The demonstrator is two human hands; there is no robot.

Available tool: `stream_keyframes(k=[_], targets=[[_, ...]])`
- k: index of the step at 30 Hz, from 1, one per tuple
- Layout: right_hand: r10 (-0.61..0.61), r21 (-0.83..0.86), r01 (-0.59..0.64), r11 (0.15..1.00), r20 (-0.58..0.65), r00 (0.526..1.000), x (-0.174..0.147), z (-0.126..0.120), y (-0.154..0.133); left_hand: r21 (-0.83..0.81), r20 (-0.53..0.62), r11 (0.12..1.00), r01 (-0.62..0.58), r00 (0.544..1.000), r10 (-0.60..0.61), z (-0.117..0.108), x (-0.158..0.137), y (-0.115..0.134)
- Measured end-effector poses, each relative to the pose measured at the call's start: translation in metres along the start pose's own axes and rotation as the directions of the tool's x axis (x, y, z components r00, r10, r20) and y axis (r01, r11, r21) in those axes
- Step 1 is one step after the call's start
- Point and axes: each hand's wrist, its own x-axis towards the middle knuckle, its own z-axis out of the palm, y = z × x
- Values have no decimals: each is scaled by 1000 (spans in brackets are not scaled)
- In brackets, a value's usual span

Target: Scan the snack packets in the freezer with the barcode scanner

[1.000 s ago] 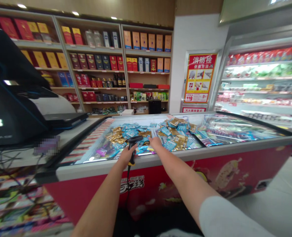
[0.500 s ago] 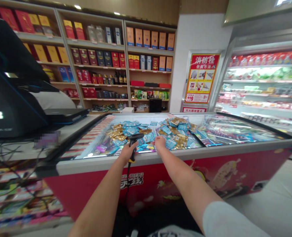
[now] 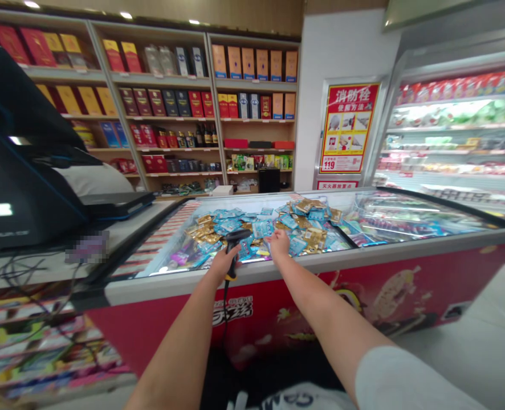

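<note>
Your left hand has its fingers clamped on the scanner; right hand at blue packet, grip unclear. Likely scanning; next needs steady aim.

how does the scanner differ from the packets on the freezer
The scanner is black with some yellow; the packets are blue and gold. The scanner trails a cord; the packets show none. The left hand holds the scanner; the packets lie piled on the freezer.

We log the right hand shifted slightly toward 3 o'clock, gap from scanner wider. Blue packet at its fingertips, 10 o'clock, now broad-faced, was pale sliver. Shirt lettering appeared, 6 o'clock.
</note>
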Motion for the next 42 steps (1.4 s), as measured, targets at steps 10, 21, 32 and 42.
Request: stream_keyframes(k=[10, 21, 32, 42], targets=[[43, 72, -44, 996, 21, 999, 3, 2, 2, 27, 63, 999, -30, 998, 28, -2, 5, -4], [16, 132, -21, 991, 35, 999, 2, 2, 0, 36, 96, 999, 9, 995, -12, -2, 0, 2], [34, 166, -33, 986, -5, 999, 5, 3, 1, 28, 123, 1000, 12, 992, -15, -3, 0, 4], [2, 64, 17, 998, -286, 958, 46, -20, -22, 20, 100, 1000, 16, 995, -18, -3, 0, 4]])
